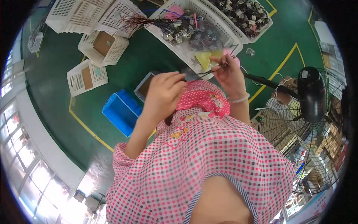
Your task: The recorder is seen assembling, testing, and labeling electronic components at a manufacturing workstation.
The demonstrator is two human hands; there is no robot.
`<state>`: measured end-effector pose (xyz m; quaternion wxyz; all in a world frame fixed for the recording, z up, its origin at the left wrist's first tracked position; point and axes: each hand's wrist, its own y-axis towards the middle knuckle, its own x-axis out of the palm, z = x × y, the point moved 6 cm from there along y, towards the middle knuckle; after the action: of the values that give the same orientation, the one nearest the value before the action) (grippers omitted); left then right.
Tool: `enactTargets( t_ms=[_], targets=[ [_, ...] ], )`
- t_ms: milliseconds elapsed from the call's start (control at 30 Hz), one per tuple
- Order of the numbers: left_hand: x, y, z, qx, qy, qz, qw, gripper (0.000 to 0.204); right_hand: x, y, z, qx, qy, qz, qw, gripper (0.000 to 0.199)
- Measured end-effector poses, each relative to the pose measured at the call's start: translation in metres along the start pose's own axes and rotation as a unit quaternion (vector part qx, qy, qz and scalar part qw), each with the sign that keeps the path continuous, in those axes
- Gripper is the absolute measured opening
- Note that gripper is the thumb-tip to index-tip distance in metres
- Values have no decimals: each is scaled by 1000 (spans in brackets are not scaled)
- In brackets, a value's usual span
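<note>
My left hand is curled shut around one end of a thin bundle of dark wires that stretches to the right. My right hand pinches the other end of the same bundle, a pale bracelet on its wrist. Both hands hover above my lap, which is covered by a pink checked garment. Just beyond the hands lies a long white perforated tray heaped with wired parts, a yellow piece and a pink piece.
More white perforated baskets stand on the green floor at upper left, and another tray of dark parts at the top. A blue bin sits left of my knees. A black standing fan is on the right.
</note>
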<state>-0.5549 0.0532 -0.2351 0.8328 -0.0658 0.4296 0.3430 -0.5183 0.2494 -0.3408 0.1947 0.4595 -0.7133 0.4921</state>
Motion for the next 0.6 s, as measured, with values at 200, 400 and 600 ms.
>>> enactTargets(
  t_ms=[200, 400, 600],
  targets=[
    [-21, -14, -12, -5, 38, -25, 999, 16, -19, -6, -3, 24, -45, -51, 997, 28],
    [-22, -4, -25, -34, 139, 20, 990, 16, 14, -21, 0, -12, -28, 11, 999, 29],
    [-24, 7, -54, 11, 94, 26, 995, 21, 28, -18, 8, 21, 197, -96, 975, 31]
  ],
)
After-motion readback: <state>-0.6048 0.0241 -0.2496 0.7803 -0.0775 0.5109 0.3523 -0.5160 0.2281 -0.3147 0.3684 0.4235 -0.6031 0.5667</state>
